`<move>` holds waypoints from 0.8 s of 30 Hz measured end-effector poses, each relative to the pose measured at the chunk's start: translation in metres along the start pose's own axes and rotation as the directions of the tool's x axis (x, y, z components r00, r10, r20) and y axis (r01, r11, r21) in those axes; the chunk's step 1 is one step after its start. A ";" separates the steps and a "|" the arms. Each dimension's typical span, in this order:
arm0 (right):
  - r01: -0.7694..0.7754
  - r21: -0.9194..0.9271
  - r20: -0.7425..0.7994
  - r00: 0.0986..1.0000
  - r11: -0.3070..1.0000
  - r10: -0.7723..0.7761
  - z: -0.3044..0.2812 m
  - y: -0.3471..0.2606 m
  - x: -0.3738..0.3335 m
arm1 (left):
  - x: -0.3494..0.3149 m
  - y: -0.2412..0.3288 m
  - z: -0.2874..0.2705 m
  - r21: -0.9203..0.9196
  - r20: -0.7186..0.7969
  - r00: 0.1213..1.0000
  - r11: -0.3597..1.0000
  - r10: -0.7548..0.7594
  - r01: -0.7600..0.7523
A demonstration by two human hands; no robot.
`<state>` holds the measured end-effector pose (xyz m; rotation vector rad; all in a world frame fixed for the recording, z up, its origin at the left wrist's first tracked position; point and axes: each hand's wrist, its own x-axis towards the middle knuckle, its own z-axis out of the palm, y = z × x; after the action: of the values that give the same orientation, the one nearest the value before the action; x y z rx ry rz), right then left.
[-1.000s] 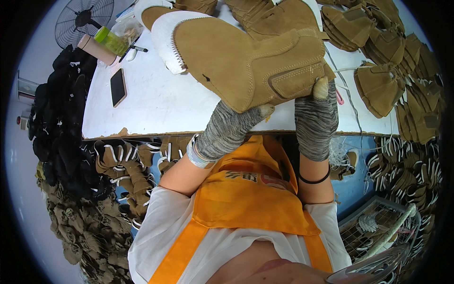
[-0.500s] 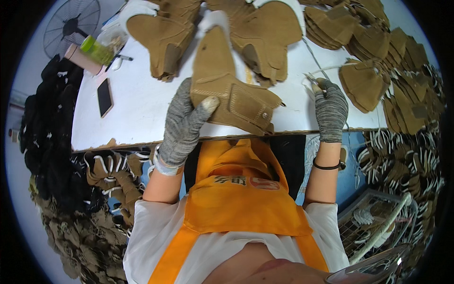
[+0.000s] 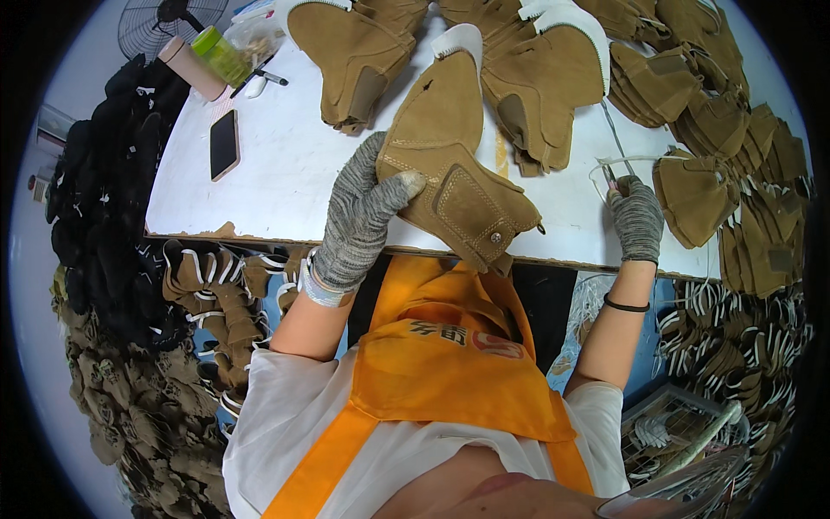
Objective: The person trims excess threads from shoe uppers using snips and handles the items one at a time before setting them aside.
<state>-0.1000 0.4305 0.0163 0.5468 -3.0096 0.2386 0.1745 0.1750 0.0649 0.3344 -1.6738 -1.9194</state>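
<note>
My left hand (image 3: 359, 208), in a grey knit glove with bare fingertips, grips a brown suede boot upper (image 3: 462, 203) by its left edge, thumb on top. The upper has a stitched side panel, a metal stud and a white lining tip, and hangs tilted over the table's front edge. My right hand (image 3: 638, 221), gloved alike, is closed at the table's right. A thin grey cord (image 3: 616, 134) runs down to it, and a white cord (image 3: 596, 180) loops beside its fingers. Something slim shows at the fingertips; its kind is too small to make out.
More brown uppers (image 3: 359, 65) lie at the back of the white table (image 3: 294, 199), with stacks of brown pieces (image 3: 692, 199) at right. A phone (image 3: 225, 145), pink cup (image 3: 192, 67) and green container (image 3: 220, 56) stand at left. Black bundles (image 3: 112, 208) hang beyond the left edge.
The view has shifted, so the table's things appear further right. The upper in my left hand has turned slightly, its studded end lower. My right hand stays closed by the cords.
</note>
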 end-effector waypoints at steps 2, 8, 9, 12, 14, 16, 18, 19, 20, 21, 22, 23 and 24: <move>0.020 -0.015 -0.029 0.999 1.000 -0.021 -0.006 0.002 0.001 | 0.000 -0.001 -0.001 -0.013 -0.012 1.000 1.000 -0.001 0.001; 0.087 -0.170 -0.084 0.991 0.982 -0.103 -0.045 -0.005 -0.014 | 0.000 -0.004 -0.007 0.011 -0.011 1.000 1.000 0.016 -0.016; 0.131 -0.115 -0.102 0.984 0.985 -0.143 -0.048 0.005 -0.015 | 0.000 -0.003 -0.006 -0.003 -0.014 1.000 1.000 0.013 -0.013; 0.225 0.035 -0.177 0.960 0.974 -0.215 -0.062 0.029 -0.028 | -0.001 0.000 -0.002 -0.021 -0.017 1.000 1.000 0.001 -0.001; 0.288 0.029 -0.256 0.928 0.957 -0.271 -0.077 0.039 -0.038 | 0.001 0.002 0.000 -0.003 -0.003 1.000 1.000 0.000 0.000; 0.410 0.483 -0.427 0.882 0.774 -0.201 -0.089 0.012 -0.049 | 0.002 0.003 0.005 -0.033 -0.013 1.000 0.999 0.011 -0.011; 0.374 0.796 -0.355 0.925 0.476 -0.134 -0.103 -0.032 -0.072 | 0.000 0.002 0.007 -0.024 -0.051 0.999 1.000 0.000 -0.001; 0.271 0.905 -0.222 0.958 0.328 -0.179 -0.103 -0.059 -0.082 | -0.003 0.002 0.004 0.013 -0.109 0.994 1.000 0.007 -0.005; 0.295 0.887 -0.179 0.929 0.355 -0.324 -0.102 -0.075 -0.092 | 0.001 0.003 0.007 0.035 -0.118 0.993 0.999 0.002 0.002; 0.451 0.786 -0.241 0.854 0.424 -0.461 -0.096 -0.096 -0.095 | 0.003 0.006 0.011 0.061 -0.129 0.992 0.998 0.017 -0.009; 0.614 0.671 -0.326 0.748 0.416 -0.578 -0.092 -0.112 -0.092 | 0.003 0.008 0.014 0.092 -0.149 0.988 0.996 0.036 -0.022; 0.754 0.535 -0.399 0.623 0.381 -0.673 -0.091 -0.127 -0.091 | 0.003 0.011 0.017 0.117 -0.165 0.985 0.993 0.049 -0.030; 0.734 0.578 -0.413 0.639 0.356 -0.649 -0.078 -0.136 -0.091 | 0.004 0.011 0.019 0.117 -0.169 0.985 0.993 0.046 -0.026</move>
<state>0.0368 0.3491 0.1030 1.7312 -2.1272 1.3148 0.1641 0.1874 0.0796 0.4961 -1.6664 -1.7205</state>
